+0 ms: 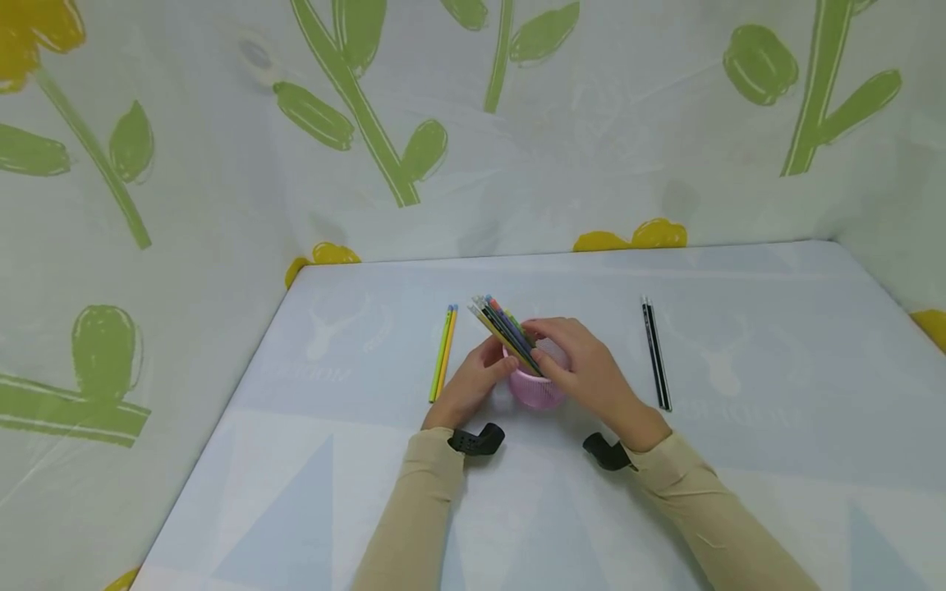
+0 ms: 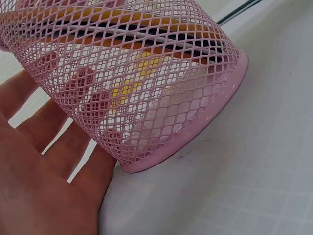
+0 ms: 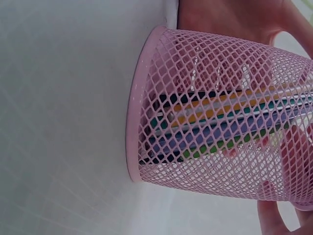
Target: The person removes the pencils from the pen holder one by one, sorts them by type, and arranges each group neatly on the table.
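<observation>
A pink mesh pencil cup (image 1: 535,392) stands on the table in front of the person, with several pencils (image 1: 510,332) leaning out over its left rim. My left hand (image 1: 473,382) holds the cup from the left; its fingers (image 2: 46,122) run behind the mesh in the left wrist view, and its thumb lies near the rim. From the right, my right hand (image 1: 584,361) reaches over the rim and pinches the pencils between thumb and fingers. Through the mesh in the right wrist view, the lower ends of the pencils (image 3: 220,117) show near the cup's base.
A green and a yellow pencil (image 1: 443,353) lie side by side left of the cup. Two dark pencils (image 1: 654,353) lie together on the right. The pale tabletop (image 1: 332,476) meets cloth walls (image 1: 591,164) printed with green leaves at the back and left.
</observation>
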The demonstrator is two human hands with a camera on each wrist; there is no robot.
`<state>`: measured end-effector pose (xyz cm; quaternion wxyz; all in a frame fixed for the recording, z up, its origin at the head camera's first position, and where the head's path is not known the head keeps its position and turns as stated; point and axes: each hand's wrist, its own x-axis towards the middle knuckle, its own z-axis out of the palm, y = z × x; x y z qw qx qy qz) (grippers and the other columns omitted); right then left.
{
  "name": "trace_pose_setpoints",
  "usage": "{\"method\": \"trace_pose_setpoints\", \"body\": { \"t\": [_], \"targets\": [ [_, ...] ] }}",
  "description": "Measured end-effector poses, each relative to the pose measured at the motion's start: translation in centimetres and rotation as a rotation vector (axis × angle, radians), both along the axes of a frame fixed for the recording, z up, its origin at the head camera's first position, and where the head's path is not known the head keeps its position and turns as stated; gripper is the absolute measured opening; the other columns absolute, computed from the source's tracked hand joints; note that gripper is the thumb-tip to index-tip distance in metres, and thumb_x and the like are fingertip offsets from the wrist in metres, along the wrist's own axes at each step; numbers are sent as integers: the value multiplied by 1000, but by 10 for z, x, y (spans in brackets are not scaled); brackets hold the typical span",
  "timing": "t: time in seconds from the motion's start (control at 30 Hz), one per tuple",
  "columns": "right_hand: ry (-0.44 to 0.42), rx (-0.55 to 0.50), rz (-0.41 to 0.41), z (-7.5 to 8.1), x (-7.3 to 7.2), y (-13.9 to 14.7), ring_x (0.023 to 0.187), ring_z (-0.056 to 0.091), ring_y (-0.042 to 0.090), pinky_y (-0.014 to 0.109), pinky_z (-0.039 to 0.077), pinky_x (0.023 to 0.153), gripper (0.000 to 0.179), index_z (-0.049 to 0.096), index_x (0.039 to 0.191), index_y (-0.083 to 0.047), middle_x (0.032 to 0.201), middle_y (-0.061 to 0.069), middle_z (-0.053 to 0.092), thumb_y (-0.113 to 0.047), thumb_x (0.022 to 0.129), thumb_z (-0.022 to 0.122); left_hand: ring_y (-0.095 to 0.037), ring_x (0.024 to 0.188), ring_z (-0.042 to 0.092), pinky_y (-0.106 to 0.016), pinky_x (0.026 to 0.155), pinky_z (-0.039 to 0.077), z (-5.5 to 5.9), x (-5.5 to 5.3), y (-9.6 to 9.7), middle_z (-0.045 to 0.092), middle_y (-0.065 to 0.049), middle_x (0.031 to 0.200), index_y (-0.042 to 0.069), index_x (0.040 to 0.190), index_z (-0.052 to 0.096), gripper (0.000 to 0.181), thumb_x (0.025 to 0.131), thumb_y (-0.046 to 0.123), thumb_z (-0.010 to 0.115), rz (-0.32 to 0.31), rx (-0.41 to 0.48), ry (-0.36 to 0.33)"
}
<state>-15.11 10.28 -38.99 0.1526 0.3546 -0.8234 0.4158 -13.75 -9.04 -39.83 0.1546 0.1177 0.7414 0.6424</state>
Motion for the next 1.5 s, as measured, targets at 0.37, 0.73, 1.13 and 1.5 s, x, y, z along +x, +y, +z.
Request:
{"method": "trace_pose_setpoints", "body": {
  "t": [0.37, 0.73, 1.13, 1.5],
  "targets": [
    [18, 64, 4, -1, 0, 1, 106, 47, 12, 35, 41, 89, 28, 60, 115, -14, 116, -4, 57, -17, 86, 56, -12, 125, 32, -41, 103, 24, -30, -13, -3, 39, 8, 135, 30, 133, 38, 65, 77, 58, 56, 39, -20, 20],
    [-75, 128, -13, 6, 5, 0, 97, 45, 9, 34, 44, 78, 22, 62, 108, -20, 104, -5, 56, -28, 88, 55, -12, 126, 30, -43, 103, 21, -27, -11, -4, 41, 5, 134, 28, 128, 45, 55, 80, 51, 57, 62, -13, -37],
    [-91, 131, 13, 10, 4, 1, 96, 44, 10, 35, 43, 79, 15, 62, 96, -20, 97, -5, 56, -30, 86, 58, -11, 128, 28, -42, 105, 17, -27, -14, -3, 38, 3, 137, 20, 132, 43, 55, 84, 45, 55, 34, 5, -44],
    [-140, 141, 45, 10, 3, 2, 96, 42, 11, 35, 42, 80, 10, 61, 90, -20, 93, -8, 56, -28, 84, 61, -10, 126, 30, -48, 103, 19, -30, -13, -2, 42, 11, 133, 31, 129, 45, 58, 78, 58, 55, 45, -22, -30]
  ]
}}
